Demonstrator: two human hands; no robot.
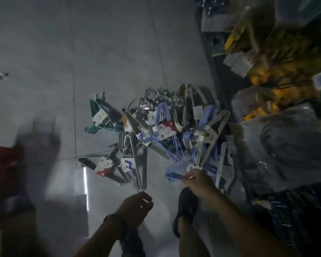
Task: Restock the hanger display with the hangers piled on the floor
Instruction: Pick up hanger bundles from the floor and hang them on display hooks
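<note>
Right hand: I read it as closed on the near edge of the blue bundle, with thumb and fingers curled round the wires beside a paper label. Left hand: fingers loosely curled, nothing visible in it. It hovers above the floor, just short of the pile.

Stock location: the pile lies on the floor beside the base of the shelving on the right. The blue bundle sits at the pile's near edge, and its far end overlaps other hangers. I cannot identify the display itself, as that area is too blurred.

Hazards from this position, as I judge them:

1. Snagging. Hooks in the pile look interlocked, so a straight lift may drag neighbours along or scatter them.
2. Bundle slip. The grip is at one end only, and single hangers may slide out of the label band.
3. Footing. The shoe stands just beside the pile on glossy tile, where a loose hanger underfoot could skid.
4. Visibility. Low light and blur prevent me from confirming hook orientation before the lift.
</note>
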